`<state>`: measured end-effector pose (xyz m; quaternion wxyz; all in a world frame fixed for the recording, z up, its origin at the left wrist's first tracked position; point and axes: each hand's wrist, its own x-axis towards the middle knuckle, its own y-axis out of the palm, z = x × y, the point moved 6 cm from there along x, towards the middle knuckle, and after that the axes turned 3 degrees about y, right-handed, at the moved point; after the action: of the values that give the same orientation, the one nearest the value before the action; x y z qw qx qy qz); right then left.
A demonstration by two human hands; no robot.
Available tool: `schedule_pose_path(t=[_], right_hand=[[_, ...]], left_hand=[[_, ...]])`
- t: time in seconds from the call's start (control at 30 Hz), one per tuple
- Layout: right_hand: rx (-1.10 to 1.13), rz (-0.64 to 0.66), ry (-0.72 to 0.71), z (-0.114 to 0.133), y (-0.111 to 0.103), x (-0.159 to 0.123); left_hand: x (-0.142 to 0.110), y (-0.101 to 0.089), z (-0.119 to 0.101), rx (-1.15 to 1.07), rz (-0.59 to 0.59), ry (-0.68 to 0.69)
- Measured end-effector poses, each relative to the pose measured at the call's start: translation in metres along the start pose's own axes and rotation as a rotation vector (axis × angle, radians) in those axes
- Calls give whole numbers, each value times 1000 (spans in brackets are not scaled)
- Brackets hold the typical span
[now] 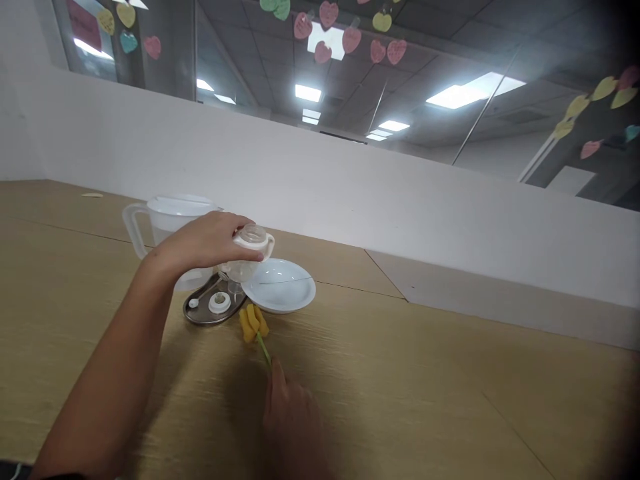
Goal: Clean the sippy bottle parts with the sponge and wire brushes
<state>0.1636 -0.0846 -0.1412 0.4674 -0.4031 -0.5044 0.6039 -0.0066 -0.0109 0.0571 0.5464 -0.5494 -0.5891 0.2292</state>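
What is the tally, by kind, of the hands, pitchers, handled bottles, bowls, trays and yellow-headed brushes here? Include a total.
Left hand and right hand: 2
Pitcher: 1
Handled bottle: 1
Bowl: 1
Tray: 1
Yellow-headed brush: 1
Total: 7

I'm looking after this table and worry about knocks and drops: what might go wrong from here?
1. The left hand grips the clear bottle right by the white bowl; a slip might knock its rim.
2. The left forearm reaches across in front of the plastic pitcher, so a backward jolt could nudge it.
3. The right hand holds the yellow brush close to the tray; a careless sweep might disturb the white ring there.
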Motion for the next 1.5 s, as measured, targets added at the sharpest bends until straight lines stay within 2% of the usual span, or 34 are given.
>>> schedule_pose_path(t=[0.2, 0.5, 0.6, 0.7, 0.87, 0.93, 1.0, 1.07, 1.2, 1.33, 1.5], right_hand=[[-34, 16, -7, 21, -4, 13], [-30, -3, -54, 29, -13, 29], [-14, -12, -75, 26, -17, 30], [127, -42, -115, 10, -38, 21], [556, -149, -160, -44, -109, -4], [741, -218, -89, -69, -132, -3], [966, -233, -2, -88, -139, 7], [1228, -158, 36, -97, -133, 25], [1602, 44, -12, -97, -107, 57], [1758, 136, -44, -100, -88, 69], [1824, 195, -37, -102, -80, 70]], left_hand=[[-2, -1, 0, 9, -9, -5], [-2, -1, -3, 13, 20, -4], [-2, -1, -3, -5, 19, 4], [-3, -2, -1, -5, 6, 6], [0, -2, 6, -39, 2, 20], [3, 0, 9, -58, 16, 31], [6, 4, 11, -75, 27, 41], [10, 7, 11, -100, 30, 56], [13, 13, 6, -146, 30, 99], [15, 16, -6, -112, 32, 175], [18, 19, -15, -45, -1, 216]])
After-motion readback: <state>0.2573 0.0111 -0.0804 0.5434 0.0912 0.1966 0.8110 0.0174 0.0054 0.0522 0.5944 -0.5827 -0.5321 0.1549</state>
